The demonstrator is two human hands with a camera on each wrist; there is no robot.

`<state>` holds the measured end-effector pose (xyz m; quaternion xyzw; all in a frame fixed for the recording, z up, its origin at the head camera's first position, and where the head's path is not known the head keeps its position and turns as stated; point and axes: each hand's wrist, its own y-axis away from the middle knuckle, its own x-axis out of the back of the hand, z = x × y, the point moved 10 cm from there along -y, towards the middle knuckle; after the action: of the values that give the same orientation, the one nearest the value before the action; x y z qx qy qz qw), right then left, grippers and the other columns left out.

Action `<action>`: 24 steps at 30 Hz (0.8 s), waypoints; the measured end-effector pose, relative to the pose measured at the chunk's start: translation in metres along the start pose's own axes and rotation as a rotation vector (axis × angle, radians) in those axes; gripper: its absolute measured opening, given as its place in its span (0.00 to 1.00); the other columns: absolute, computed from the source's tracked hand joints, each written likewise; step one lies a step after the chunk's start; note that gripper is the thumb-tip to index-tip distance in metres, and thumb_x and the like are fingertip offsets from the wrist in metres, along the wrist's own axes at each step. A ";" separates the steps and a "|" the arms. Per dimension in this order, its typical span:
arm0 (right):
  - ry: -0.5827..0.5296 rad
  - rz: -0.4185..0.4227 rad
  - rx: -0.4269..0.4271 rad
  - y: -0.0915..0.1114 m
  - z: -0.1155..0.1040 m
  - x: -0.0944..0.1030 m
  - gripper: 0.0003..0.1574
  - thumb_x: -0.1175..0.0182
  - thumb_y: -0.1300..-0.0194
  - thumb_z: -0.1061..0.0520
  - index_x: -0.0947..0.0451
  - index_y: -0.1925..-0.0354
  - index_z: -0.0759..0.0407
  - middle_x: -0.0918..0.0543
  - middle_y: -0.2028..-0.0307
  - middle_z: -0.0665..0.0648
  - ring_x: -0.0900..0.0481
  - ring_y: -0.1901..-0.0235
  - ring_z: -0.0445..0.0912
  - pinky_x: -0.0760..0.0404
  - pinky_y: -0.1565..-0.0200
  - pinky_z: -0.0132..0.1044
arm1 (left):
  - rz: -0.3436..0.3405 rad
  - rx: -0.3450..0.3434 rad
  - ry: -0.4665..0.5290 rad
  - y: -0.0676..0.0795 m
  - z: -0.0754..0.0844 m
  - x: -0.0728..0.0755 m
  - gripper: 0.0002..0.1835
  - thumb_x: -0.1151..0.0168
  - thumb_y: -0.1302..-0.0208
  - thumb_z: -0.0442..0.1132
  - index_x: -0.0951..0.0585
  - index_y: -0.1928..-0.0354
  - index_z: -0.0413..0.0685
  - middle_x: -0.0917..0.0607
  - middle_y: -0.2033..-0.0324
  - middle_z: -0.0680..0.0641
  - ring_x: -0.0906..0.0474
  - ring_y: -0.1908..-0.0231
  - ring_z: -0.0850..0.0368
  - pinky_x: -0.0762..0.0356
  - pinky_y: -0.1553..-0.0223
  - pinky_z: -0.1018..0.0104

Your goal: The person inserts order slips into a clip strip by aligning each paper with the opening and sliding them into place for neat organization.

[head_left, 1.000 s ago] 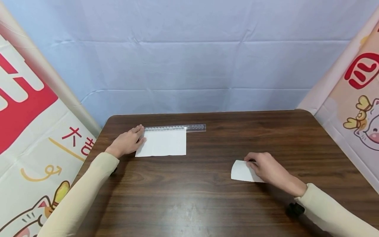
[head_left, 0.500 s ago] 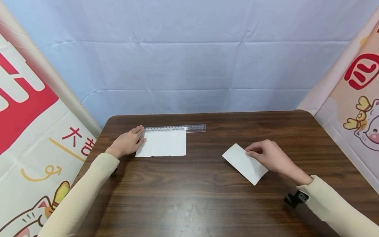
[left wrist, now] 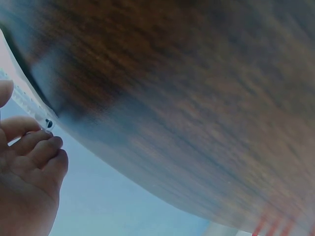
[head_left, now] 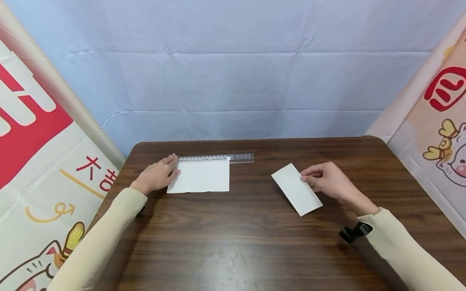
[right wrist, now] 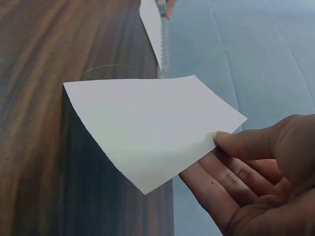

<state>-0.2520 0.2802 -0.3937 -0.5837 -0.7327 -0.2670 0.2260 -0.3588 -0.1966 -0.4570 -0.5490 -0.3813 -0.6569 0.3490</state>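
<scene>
In the head view my left hand [head_left: 156, 176] rests at the left end of a clear plastic ruler [head_left: 240, 157] and a white sheet of paper [head_left: 204, 176]. The ruler lies along the sheet's far edge and sticks out past its right side. Up close in the left wrist view, the fingertips touch the ruler's end [left wrist: 37, 112], beside its small hole. On the right, my right hand [head_left: 327, 184] pinches a smaller white piece of paper [head_left: 295, 190] by its right edge, thumb on top and fingers beneath. That piece [right wrist: 147, 123] is tilted and raised off the table.
A dark brown wooden table [head_left: 218, 234] lies under both hands. Pale blue cloth [head_left: 233, 81] hangs behind its far edge. Printed banners stand at the left [head_left: 47, 161] and right [head_left: 437, 133]. A black wrist device [head_left: 356, 232] sits at the right sleeve.
The right hand has lifted the small piece of paper, turned it and moved it away toward the far side. The left hand, ruler and larger sheet have stayed in place.
</scene>
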 end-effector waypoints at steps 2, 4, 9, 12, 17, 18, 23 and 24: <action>-0.031 -0.006 -0.010 -0.004 0.001 -0.001 0.19 0.37 0.24 0.58 0.15 0.42 0.68 0.11 0.48 0.70 0.08 0.63 0.48 0.08 0.59 0.44 | 0.000 0.001 -0.001 0.000 -0.001 0.000 0.35 0.55 0.15 0.50 0.44 0.18 0.34 0.45 0.18 0.31 0.40 0.21 0.30 0.29 0.28 0.35; -0.068 -0.012 -0.026 -0.008 0.002 -0.002 0.20 0.37 0.23 0.57 0.16 0.41 0.69 0.11 0.47 0.70 0.07 0.61 0.49 0.07 0.57 0.43 | 0.000 0.000 0.000 0.000 -0.001 0.000 0.35 0.55 0.15 0.50 0.44 0.18 0.33 0.45 0.18 0.31 0.40 0.21 0.30 0.29 0.29 0.35; -0.180 -0.022 -0.079 -0.022 0.008 -0.007 0.25 0.36 0.24 0.55 0.19 0.38 0.71 0.12 0.44 0.69 0.08 0.57 0.45 0.08 0.53 0.40 | 0.009 -0.007 0.001 -0.001 -0.001 -0.001 0.35 0.54 0.15 0.50 0.44 0.18 0.33 0.44 0.18 0.31 0.40 0.21 0.31 0.26 0.31 0.36; -0.245 -0.035 -0.104 -0.030 0.010 -0.012 0.27 0.36 0.24 0.55 0.22 0.36 0.72 0.12 0.43 0.68 0.10 0.57 0.40 0.08 0.52 0.38 | 0.012 -0.007 -0.004 0.000 -0.002 -0.001 0.35 0.54 0.15 0.50 0.43 0.18 0.33 0.44 0.18 0.31 0.40 0.21 0.32 0.26 0.31 0.36; -0.324 -0.063 -0.137 -0.041 0.015 -0.018 0.31 0.37 0.23 0.54 0.26 0.32 0.74 0.15 0.40 0.65 0.13 0.56 0.36 0.10 0.50 0.35 | 0.008 0.002 -0.008 -0.001 -0.002 -0.002 0.35 0.54 0.15 0.50 0.43 0.18 0.34 0.44 0.18 0.32 0.42 0.20 0.34 0.29 0.28 0.37; -0.337 -0.062 -0.149 -0.043 0.016 -0.019 0.31 0.38 0.23 0.54 0.27 0.32 0.74 0.15 0.41 0.63 0.13 0.57 0.36 0.10 0.50 0.34 | 0.007 -0.002 -0.006 -0.001 0.000 -0.002 0.36 0.54 0.15 0.51 0.43 0.18 0.34 0.44 0.18 0.32 0.42 0.20 0.34 0.29 0.27 0.37; -0.434 -0.061 -0.175 -0.053 0.022 -0.022 0.33 0.37 0.23 0.57 0.31 0.30 0.77 0.12 0.57 0.47 0.13 0.61 0.34 0.10 0.54 0.30 | 0.011 -0.013 -0.001 -0.002 0.001 -0.001 0.36 0.54 0.15 0.51 0.43 0.18 0.34 0.44 0.18 0.31 0.43 0.19 0.35 0.31 0.26 0.37; -0.455 -0.061 -0.178 -0.056 0.022 -0.024 0.33 0.37 0.23 0.58 0.31 0.30 0.77 0.12 0.59 0.44 0.12 0.62 0.34 0.10 0.55 0.30 | 0.008 -0.008 -0.003 -0.001 0.000 -0.002 0.36 0.54 0.15 0.51 0.43 0.18 0.34 0.44 0.18 0.31 0.43 0.19 0.35 0.31 0.26 0.37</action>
<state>-0.3020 0.2674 -0.4328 -0.6240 -0.7556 -0.1991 -0.0053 -0.3592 -0.1967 -0.4588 -0.5528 -0.3768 -0.6563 0.3488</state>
